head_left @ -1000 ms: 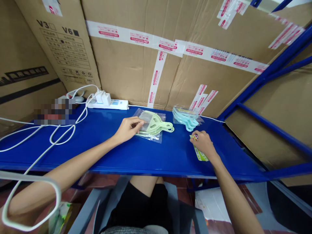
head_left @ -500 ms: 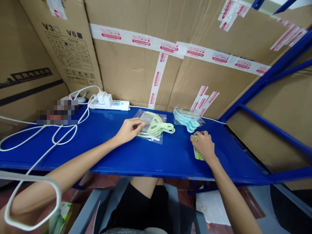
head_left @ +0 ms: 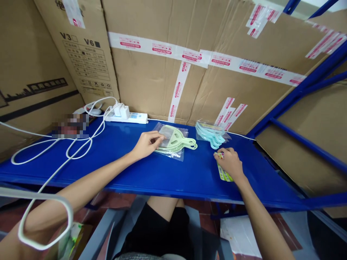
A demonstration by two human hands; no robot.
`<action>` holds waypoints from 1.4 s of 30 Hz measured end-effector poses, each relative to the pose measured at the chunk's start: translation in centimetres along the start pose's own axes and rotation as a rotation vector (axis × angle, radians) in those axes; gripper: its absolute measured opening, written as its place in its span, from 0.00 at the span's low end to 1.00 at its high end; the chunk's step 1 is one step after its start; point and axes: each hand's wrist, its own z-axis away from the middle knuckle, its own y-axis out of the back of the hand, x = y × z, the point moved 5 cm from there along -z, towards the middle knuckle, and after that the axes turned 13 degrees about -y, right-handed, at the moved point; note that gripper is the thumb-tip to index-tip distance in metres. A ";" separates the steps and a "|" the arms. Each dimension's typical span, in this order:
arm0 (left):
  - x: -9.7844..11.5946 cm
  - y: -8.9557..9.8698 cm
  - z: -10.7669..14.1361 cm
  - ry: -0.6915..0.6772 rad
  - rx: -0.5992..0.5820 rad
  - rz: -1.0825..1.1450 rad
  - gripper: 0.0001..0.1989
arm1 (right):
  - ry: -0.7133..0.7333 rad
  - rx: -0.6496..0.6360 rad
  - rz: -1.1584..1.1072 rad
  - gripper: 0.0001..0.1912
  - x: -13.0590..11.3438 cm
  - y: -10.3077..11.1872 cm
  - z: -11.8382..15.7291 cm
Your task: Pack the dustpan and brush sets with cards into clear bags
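A pale green mini dustpan and brush set (head_left: 176, 140) lies on the blue table with its handle pointing right, on or partly in a clear plastic bag. My left hand (head_left: 149, 143) is at the set's left end, thumb and fingers closed on the edge by the bristles. Farther right, my right hand (head_left: 230, 162) grips a few yellow-green printed cards (head_left: 224, 175) from above; the palm hides part of them. Just beyond that hand sits a light blue dustpan and brush set (head_left: 210, 134) in clear plastic.
A white power strip (head_left: 138, 117) with plugged-in adapters stands along the back, and loose white cables (head_left: 92, 139) loop over the left side. Cardboard (head_left: 151, 79) walls the rear. A blue metal frame (head_left: 287, 97) slants up on the right.
The view has shifted slightly. Under my right hand the yellow-green cards look a little more fanned out. My left hand stays at the green set.
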 end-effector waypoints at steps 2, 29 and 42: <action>0.0 0.1 0.0 -0.005 0.006 0.003 0.18 | -0.001 0.003 0.010 0.15 -0.1 0.1 0.0; -0.2 -0.1 0.1 -0.026 -0.014 -0.048 0.17 | -0.040 0.028 0.016 0.13 -0.4 -0.6 -0.2; 0.1 0.3 0.0 -0.020 -0.017 -0.052 0.18 | -0.071 -0.018 0.129 0.36 2.2 0.1 5.6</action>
